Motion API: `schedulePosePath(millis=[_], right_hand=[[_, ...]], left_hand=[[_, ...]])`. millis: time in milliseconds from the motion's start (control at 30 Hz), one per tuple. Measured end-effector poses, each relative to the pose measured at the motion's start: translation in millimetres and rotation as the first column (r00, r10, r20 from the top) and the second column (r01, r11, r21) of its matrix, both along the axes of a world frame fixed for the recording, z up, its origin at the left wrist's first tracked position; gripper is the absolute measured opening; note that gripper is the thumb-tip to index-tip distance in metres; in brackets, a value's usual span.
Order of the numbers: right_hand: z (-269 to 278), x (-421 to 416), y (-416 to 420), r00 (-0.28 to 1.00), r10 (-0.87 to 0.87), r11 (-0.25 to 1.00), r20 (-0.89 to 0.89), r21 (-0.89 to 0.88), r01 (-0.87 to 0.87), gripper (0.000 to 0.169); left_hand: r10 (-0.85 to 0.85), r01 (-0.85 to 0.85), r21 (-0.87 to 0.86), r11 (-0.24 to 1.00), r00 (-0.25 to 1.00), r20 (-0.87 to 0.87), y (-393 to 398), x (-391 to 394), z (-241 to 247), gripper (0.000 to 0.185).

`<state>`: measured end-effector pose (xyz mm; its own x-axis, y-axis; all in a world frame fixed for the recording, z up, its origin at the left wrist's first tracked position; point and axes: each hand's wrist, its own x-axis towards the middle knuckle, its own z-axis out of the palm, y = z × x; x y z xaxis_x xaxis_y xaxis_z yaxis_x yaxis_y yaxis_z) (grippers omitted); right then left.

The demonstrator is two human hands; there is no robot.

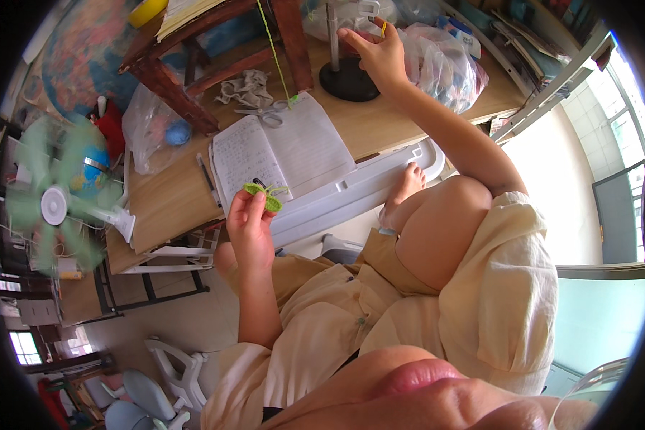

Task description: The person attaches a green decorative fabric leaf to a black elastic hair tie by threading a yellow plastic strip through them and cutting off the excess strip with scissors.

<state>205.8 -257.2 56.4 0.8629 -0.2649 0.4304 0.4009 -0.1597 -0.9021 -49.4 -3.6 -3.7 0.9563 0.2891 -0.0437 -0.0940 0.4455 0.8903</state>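
My left hand point(252, 226) pinches a small green crocheted piece point(271, 202) between thumb and fingers, above the lower edge of an open lined notebook point(314, 141). A loose green strand and a small dark item show beside the piece. Farther off, my right hand point(384, 56) is raised by the metal pole point(333, 37) of a stand with a round black base point(349, 85). Its thumb is spread from the fingers, and a small yellow item point(384, 29) shows against them; whether it is gripped is unclear. Grey-handled scissors point(271, 118) lie on the notebook's top edge, near a green yarn strand point(273, 51).
A green fan point(54, 204) stands on the left, its blades blurred. A wooden stool point(199, 80) stands on the desk point(161, 215). Plastic bags point(441, 64) sit at the back right. A pen point(208, 179) lies beside the notebook. A grey plastic lid point(344, 185) borders the desk's front.
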Motion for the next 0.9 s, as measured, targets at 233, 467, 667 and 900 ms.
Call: schedulePosePath(millis=[233,467,667,900], right_hand=[[-7.6,2.1,1.8,0.985,0.118,0.984,-0.122,0.146,-0.099,0.091],[-10.9,21.5,5.6,0.970,0.156,0.978,-0.188,0.168,-0.125,0.085],[2.4,43.2,36.8,0.890,0.331,0.942,-0.313,0.062,-0.329,0.059],[-45.9,98.5,25.0,0.909,0.276,0.942,-0.313,-0.100,-0.320,0.018]], left_hand=[[-0.013,0.012,0.045,0.999,1.000,0.003,1.5,-3.5,0.5,0.010],[-0.032,0.030,0.058,0.998,0.999,0.036,-10.3,-3.8,12.2,0.011],[-0.017,0.013,0.087,0.996,0.999,0.039,-1.8,-11.8,14.2,0.011],[0.030,-0.029,0.068,0.997,1.000,-0.007,-13.9,-12.7,20.6,0.021]])
